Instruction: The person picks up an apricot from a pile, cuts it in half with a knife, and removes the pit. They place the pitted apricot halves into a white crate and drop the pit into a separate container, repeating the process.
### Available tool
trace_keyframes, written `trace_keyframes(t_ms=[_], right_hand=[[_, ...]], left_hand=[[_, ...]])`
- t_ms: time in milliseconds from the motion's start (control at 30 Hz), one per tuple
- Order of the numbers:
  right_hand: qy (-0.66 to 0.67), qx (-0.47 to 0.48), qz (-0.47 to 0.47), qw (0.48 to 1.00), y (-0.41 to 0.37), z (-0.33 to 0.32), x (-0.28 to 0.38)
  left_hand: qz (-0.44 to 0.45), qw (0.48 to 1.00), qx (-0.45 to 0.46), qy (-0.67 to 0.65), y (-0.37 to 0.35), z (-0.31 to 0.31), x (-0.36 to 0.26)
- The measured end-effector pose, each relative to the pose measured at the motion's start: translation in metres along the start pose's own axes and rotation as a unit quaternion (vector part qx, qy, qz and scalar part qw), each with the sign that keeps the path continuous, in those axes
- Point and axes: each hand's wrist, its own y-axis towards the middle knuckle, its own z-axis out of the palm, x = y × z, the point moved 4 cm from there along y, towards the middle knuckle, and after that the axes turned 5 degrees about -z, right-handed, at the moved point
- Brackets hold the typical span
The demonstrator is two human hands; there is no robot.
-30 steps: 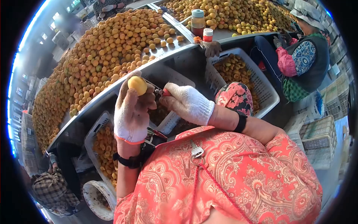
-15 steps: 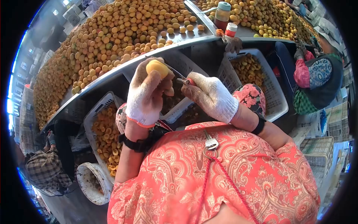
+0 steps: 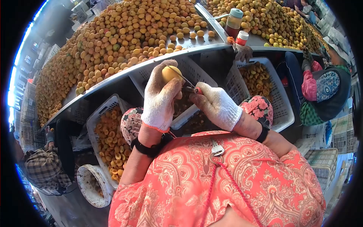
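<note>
1. Yellow, round and smooth, the fruit (image 3: 170,74) sits just above the middle of the frame, a little to the left, up in the fingers of the left hand (image 3: 155,108). That grip is curled snugly around it, the thumb on its lower right side and the gloved fingers behind.

2. Right of it and slightly lower, the right hand (image 3: 219,106) has its grip closed on the red-handled tool (image 3: 198,90). From there a thin metal length slants to the upper left, straight at the fruit, and seems to lie against its right side; whether it has gone in, I can't tell from here.

3. So the fruit lies up and to the left of the right grip, near it, and the tool's long axis bridges the gap between the two gloves. The fruit looks nearly round, so I can't make out a long axis of its own. The left hand is the nearer one, being wrapped about it.

4. Both gloves are on the wearer's side of the metal desk (image 3: 196,42), above the middle crate (image 3: 186,120).
</note>
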Motion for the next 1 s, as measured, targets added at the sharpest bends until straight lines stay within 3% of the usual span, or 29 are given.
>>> trace_keyframes(t_ms=[467,567,700,800,900,967,1000], right_hand=[[0.01,-0.012,0.027,1.0,0.0,0.003,-0.001],[0.003,-0.038,0.018,0.999,0.002,0.004,-0.002],[-0.04,-0.061,-0.004,0.997,0.003,0.007,-0.008],[-0.076,-0.085,-0.005,0.993,0.005,0.014,-0.021],[-0.098,-0.103,-0.012,0.99,0.008,0.014,-0.024],[-0.095,-0.114,-0.014,0.989,0.008,0.013,-0.023],[-0.092,-0.124,-0.017,0.988,0.007,0.011,-0.022]], left_hand=[[0.014,1.0,-0.004,0.021,0.011,0.003,-0.002],[0.088,0.99,-0.04,0.103,0.015,0.001,-0.002],[0.111,0.991,-0.075,0.018,0.016,0.001,0.007],[0.037,0.984,-0.012,-0.175,0.023,0.001,0.023],[-0.006,0.976,-0.047,-0.212,0.026,0.007,0.032],[-0.019,0.98,-0.047,-0.193,0.024,0.011,0.025],[-0.001,0.991,-0.055,-0.121,0.024,0.012,0.022]])
